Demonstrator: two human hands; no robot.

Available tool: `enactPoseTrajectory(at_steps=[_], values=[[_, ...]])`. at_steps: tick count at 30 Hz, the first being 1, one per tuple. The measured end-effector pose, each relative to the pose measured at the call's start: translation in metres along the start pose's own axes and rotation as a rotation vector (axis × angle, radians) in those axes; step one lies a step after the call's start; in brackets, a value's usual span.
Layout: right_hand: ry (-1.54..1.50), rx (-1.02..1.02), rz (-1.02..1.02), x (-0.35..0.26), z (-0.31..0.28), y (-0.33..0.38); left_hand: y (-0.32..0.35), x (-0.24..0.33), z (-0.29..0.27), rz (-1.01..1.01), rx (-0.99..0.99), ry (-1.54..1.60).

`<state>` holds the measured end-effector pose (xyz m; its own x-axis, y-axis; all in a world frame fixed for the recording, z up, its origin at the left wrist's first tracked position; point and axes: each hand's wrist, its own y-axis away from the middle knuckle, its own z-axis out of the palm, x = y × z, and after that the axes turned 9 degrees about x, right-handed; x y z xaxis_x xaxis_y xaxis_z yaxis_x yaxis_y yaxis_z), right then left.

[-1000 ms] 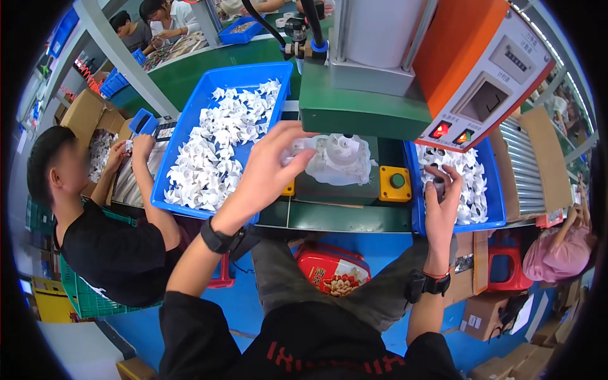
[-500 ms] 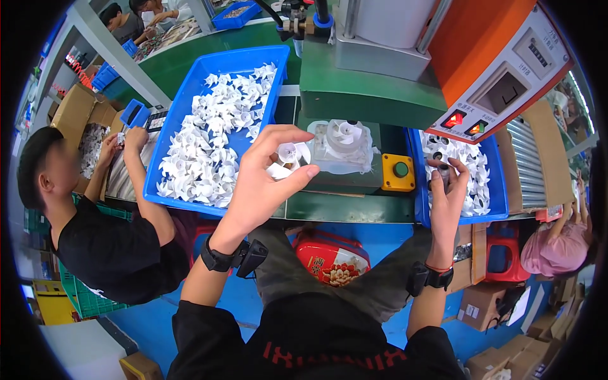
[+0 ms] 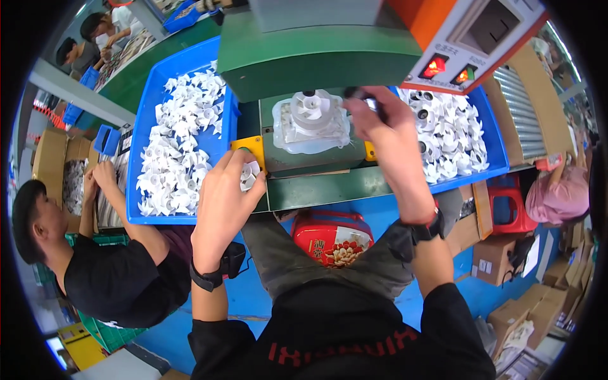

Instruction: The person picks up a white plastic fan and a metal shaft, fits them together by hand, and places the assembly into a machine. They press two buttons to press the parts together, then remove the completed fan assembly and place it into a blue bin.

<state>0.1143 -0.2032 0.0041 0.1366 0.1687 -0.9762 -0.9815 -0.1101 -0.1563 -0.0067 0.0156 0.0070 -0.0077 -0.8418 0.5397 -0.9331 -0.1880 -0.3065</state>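
My left hand is closed around a small white plastic fan wheel at the right edge of the left blue tray, next to a yellow button box. My right hand holds a small dark part over the machine bed, just right of a white fan wheel that sits on a white fixture under the green press head. Both wrists wear dark bands.
The left tray and the right blue tray hold several white fan wheels. An orange control box with lit lamps is at upper right. A person in black sits at my left. A red bag lies between my knees. Cardboard boxes stand right.
My left hand drew back from the fixture to the left tray's edge with a fan wheel. My right hand swung from the right tray to the fixture. The view tilted closer to the machine.
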Motion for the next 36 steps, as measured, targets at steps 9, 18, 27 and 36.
enactPoseTrajectory(at_steps=[9,18,27,36], values=[[0.054,-0.072,-0.167,0.016,0.02,-0.008,0.007,-0.006,0.006,0.086,0.096,-0.051],[1.133,-0.006,-0.299,-0.002,-0.059,0.028,0.003,0.0,0.002,0.041,0.046,-0.289],[0.833,0.014,-0.364,0.012,-0.081,0.026,-0.013,-0.003,0.009,-0.076,0.097,-0.023],[0.633,0.239,-0.317,0.017,-0.088,0.028,-0.075,0.032,0.044,0.207,0.359,0.234]])
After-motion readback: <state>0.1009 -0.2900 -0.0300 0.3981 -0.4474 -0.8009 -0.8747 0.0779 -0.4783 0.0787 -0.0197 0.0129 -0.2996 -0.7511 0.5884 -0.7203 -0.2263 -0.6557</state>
